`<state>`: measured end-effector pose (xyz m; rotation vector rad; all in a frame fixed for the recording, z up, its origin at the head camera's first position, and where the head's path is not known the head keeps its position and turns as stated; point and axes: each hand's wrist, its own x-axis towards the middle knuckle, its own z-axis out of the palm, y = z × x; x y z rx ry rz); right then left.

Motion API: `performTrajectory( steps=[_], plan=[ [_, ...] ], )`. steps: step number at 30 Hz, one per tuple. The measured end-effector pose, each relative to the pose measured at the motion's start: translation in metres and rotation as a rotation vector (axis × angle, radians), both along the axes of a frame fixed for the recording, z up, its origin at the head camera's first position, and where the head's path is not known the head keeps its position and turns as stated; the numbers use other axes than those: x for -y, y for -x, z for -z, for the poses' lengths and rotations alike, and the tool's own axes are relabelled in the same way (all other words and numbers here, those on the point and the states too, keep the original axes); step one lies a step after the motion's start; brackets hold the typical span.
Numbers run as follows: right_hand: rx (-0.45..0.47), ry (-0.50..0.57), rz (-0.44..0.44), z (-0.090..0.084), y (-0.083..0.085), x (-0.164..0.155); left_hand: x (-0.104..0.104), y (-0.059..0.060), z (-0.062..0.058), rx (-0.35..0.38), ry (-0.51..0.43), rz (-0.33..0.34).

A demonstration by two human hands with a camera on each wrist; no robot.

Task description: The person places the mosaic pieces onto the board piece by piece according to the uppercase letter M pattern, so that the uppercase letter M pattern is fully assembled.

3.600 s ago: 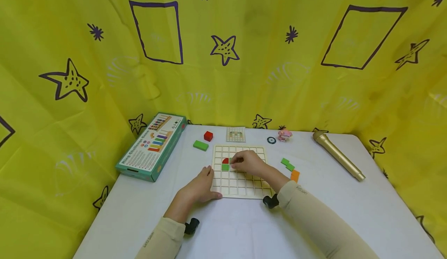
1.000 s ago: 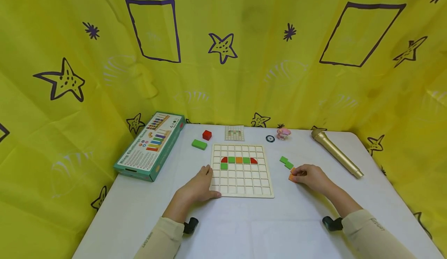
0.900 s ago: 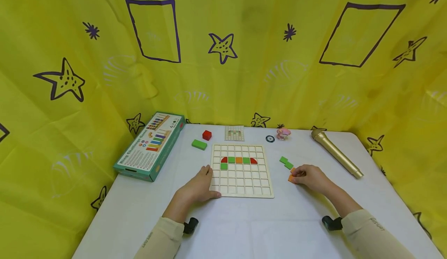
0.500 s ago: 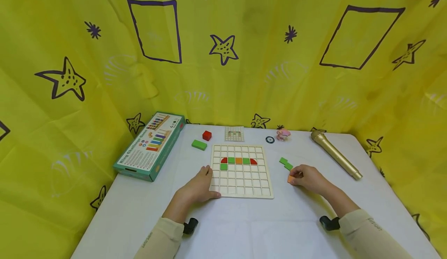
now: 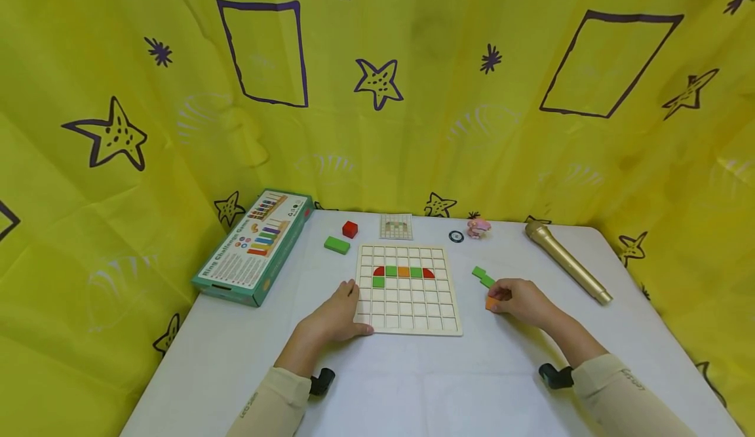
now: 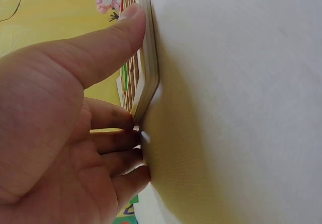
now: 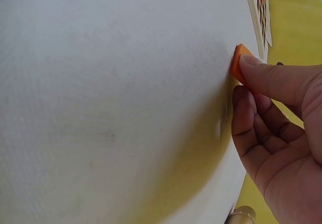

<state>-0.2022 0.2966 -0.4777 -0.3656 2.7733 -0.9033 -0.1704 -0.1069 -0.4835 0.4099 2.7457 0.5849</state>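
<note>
The right hand (image 5: 518, 300) pinches an orange piece (image 5: 490, 304); the left hand (image 5: 335, 312) touches the board (image 5: 420, 310).
The right thumb and fingers stand narrow on the orange piece, to the right of the board. The left hand is spread at the board's near left corner. Close to the right hand lie two green pieces (image 5: 487, 281); beyond the board is a card (image 5: 396, 227).

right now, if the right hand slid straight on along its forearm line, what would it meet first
Probably the nearer loose green tile, just ahead of the right hand; the hand's height above the white tabletop is hard to judge, so it might pass over.
</note>
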Motion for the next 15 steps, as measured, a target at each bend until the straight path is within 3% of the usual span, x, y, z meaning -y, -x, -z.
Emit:
performTrajectory(
  steps=[8, 15],
  plan=[
    [0.019, 0.012, -0.008, -0.0025, 0.002, 0.0013, -0.0013, 0.0004, 0.0006, 0.005, 0.007, -0.015],
    [-0.017, 0.036, -0.045, -0.0051, 0.0098, 0.0075, -0.0016, 0.0008, 0.0006, 0.01, 0.01, -0.016]
  ],
)
